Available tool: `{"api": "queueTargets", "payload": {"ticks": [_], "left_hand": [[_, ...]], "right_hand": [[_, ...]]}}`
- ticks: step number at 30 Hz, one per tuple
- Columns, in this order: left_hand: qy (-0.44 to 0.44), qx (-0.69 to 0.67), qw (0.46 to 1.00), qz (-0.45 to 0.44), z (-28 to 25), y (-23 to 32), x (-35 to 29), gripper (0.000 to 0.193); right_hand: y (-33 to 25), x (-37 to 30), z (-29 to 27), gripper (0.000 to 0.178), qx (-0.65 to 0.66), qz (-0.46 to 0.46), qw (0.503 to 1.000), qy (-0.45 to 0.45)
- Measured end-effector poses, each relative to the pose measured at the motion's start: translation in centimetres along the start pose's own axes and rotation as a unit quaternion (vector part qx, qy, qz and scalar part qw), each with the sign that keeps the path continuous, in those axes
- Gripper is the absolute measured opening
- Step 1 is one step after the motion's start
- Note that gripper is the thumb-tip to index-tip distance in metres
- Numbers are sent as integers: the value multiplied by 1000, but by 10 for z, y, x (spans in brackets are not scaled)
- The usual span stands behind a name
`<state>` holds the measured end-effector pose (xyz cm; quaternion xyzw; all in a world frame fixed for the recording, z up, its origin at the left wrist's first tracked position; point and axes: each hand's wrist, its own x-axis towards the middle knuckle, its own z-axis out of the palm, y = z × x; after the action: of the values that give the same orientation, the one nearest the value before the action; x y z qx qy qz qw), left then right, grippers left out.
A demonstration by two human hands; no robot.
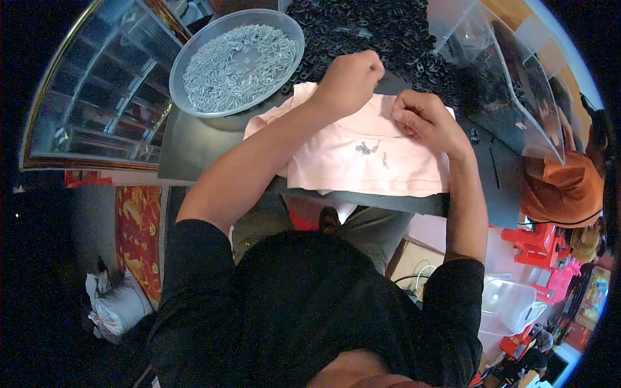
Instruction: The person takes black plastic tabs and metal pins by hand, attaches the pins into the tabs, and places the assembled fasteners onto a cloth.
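Note:
A folded pale pink cloth (pixel 369 174) lies on the dark table in front of me. Several small metal pieces (pixel 365 149), apparently screws, rest on it. My left hand (pixel 349 81) is closed in a fist over the cloth's far edge, beside a heap of small black parts with holes (pixel 362 29). My right hand (pixel 424 119) hovers low over the cloth's right side, thumb and fingers curled together. Whatever either hand may hold is hidden by its fingers. To the left of my left hand stands a shallow translucent bowl (pixel 176 77) full of small silver screws.
A glass-fronted case (pixel 90 97) borders the table's left side. At the right stands a clear plastic panel (pixel 517 90), with a thin dark rod (pixel 495 165) lying near it. Orange-brown cloth (pixel 563 194) and red stools (pixel 537 246) are beyond the right edge.

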<state>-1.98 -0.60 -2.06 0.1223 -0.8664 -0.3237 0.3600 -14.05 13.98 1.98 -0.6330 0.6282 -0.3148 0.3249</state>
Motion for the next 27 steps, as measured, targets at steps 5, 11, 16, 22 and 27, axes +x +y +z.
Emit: {"api": "queueTargets", "payload": {"ticks": [5, 11, 16, 22, 27], "left_hand": [[-80, -243, 957, -135, -10, 0, -4, 11], [-115, -143, 976, -114, -18, 7, -3, 11], [-104, -137, 984, -42, -10, 20, -10, 19], [-93, -130, 985, -57, -6, 25, -11, 17], [-104, -133, 984, -59, -2, 19, -11, 16]], "right_hand": [[8, -2, -5, 10, 95, 81, 991, 52], [12, -2, -10, 12, 103, 88, 988, 76], [16, 3, -1, 13, 149, 82, 979, 113], [5, 6, 6, 14, 164, 81, 975, 128], [7, 6, 4, 16, 155, 79, 977, 120]]}}
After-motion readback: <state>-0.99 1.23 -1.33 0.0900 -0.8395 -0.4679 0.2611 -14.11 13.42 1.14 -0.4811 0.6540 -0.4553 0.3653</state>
